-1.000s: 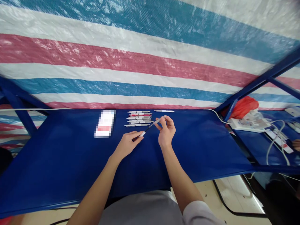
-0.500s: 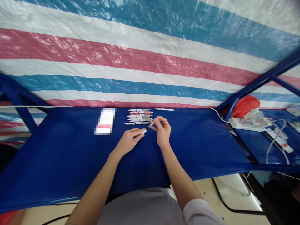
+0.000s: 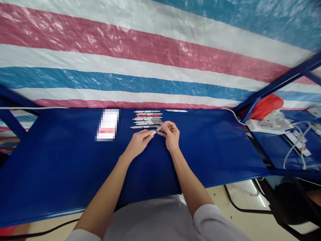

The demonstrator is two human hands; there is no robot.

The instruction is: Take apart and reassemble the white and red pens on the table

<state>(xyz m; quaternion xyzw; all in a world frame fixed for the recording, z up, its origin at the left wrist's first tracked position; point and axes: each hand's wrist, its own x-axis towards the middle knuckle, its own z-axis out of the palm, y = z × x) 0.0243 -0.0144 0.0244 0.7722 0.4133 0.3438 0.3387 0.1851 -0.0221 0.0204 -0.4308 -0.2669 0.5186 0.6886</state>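
Between my two hands I hold a white and grey pen point(image 3: 157, 129), slanting up to the right above the blue table point(image 3: 200, 150). The fingers of my left hand point(image 3: 138, 142) pinch its lower white end. My right hand point(image 3: 172, 136) grips the grey upper part, with the tip end showing past the fingers. Just beyond my hands lies a stack of several pens point(image 3: 146, 119) side by side, mostly white and grey with one red. A single pen point(image 3: 176, 110) rests apart at the table's back edge, to the right of that row.
A blurred-out white and red item point(image 3: 107, 125) lies left of the pens. On the right, past a blue frame post point(image 3: 250, 108), are a red plastic bag point(image 3: 267, 106), a white power strip point(image 3: 268, 126) and loose cables point(image 3: 286, 152). Striped sheeting point(image 3: 150, 67) hangs behind the table.
The two parts of the pen, apart with a dark inner section showing between them, have come together into one length. My hands have moved closer together. The view has shifted slightly.
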